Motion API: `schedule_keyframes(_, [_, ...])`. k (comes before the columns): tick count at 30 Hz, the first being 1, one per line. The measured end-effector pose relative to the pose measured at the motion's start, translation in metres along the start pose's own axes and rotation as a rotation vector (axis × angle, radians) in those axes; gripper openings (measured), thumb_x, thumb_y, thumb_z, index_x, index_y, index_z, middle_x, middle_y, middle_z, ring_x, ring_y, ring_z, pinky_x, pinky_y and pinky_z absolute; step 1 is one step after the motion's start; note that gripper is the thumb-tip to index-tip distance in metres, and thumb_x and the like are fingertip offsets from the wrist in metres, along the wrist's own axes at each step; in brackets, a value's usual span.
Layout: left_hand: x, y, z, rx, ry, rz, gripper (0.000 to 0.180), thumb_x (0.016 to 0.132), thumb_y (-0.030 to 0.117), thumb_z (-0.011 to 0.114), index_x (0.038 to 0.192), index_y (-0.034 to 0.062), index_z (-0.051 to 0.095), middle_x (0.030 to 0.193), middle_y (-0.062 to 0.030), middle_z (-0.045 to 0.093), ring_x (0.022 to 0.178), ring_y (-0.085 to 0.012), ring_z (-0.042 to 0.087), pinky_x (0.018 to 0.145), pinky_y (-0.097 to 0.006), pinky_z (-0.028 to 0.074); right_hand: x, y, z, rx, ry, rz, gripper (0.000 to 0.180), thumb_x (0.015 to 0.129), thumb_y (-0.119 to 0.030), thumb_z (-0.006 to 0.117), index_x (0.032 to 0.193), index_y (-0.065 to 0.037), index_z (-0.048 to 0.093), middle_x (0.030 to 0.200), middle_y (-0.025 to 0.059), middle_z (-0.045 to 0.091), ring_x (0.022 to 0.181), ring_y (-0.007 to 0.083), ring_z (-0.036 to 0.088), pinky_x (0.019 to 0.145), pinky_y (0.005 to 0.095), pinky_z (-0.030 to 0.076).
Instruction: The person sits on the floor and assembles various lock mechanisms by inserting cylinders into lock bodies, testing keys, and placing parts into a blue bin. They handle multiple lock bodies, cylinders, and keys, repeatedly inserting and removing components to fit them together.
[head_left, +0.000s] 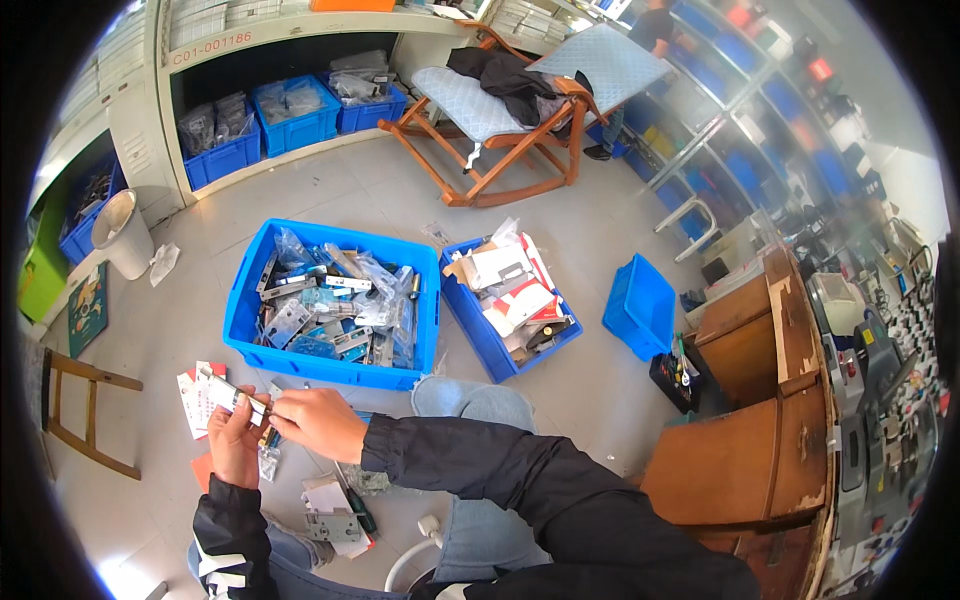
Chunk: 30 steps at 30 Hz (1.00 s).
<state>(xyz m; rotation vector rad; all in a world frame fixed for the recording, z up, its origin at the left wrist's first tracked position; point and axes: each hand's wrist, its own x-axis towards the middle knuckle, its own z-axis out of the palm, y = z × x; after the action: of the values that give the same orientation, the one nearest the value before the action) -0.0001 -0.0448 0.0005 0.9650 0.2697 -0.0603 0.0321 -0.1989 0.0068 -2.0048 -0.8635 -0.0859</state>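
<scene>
The left hand [236,447] holds a slim metal piece [227,393]; the right hand [322,423] pinches at its near end — apparently close two-handed work, calling for a steady left grip. Beyond, a blue bin [330,371] of metal parts sits on grey floor [330,203] — then a rocking chair [467,97].

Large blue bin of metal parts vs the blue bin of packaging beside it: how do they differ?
Size: the large bin is clearly bigger than the packaging bin.
Contents: the large bin has metal parts and clear bags; the packaging bin, mostly white, red and brown packaging.
Shade: the large bin is lighter blue, the packaging bin darker.
Shared: both are open-topped, on the floor.
</scene>
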Motion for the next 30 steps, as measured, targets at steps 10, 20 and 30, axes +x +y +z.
schedule_keyframes(10, [0.002,0.013,-0.006,0.031,0.121,0.111,0.015,0.086,0.017,0.051,0.095,0.0050,0.053,0.080,-0.0060,0.059,0.072,-0.0138,0.056,0.068,-0.030,0.048,0.016,-0.007,0.012,-0.036,0.039,-0.118,0.017,0.078,-0.013,0.056,0.067,-0.002,0.049,0.063,0.0070,0.047,0.059,0.0201,0.050,0.052,0.0315,0.041])
schedule_keyframes(20, [-0.002,0.018,-0.009,0.033,-0.023,0.114,0.019,0.086,0.014,0.051,0.101,0.0033,0.050,0.085,-0.0081,0.060,0.076,-0.0156,0.058,0.072,-0.032,0.048,0.012,-0.010,0.007,0.427,-0.119,0.223,0.026,0.085,-0.018,0.050,0.068,0.001,0.053,0.056,0.0075,0.052,0.048,0.0134,0.048,0.043,0.0280,0.034])
schedule_keyframes(30, [-0.007,0.022,0.005,0.024,-0.043,0.080,0.029,0.088,0.019,0.048,0.111,0.0005,0.048,0.091,-0.0089,0.059,0.086,-0.0161,0.058,0.075,-0.030,0.048,0.011,-0.006,0.001,0.980,-0.385,0.544,0.029,0.090,-0.027,0.043,0.077,-0.004,0.054,0.064,0.0008,0.054,0.055,0.0059,0.050,0.048,0.0192,0.039])
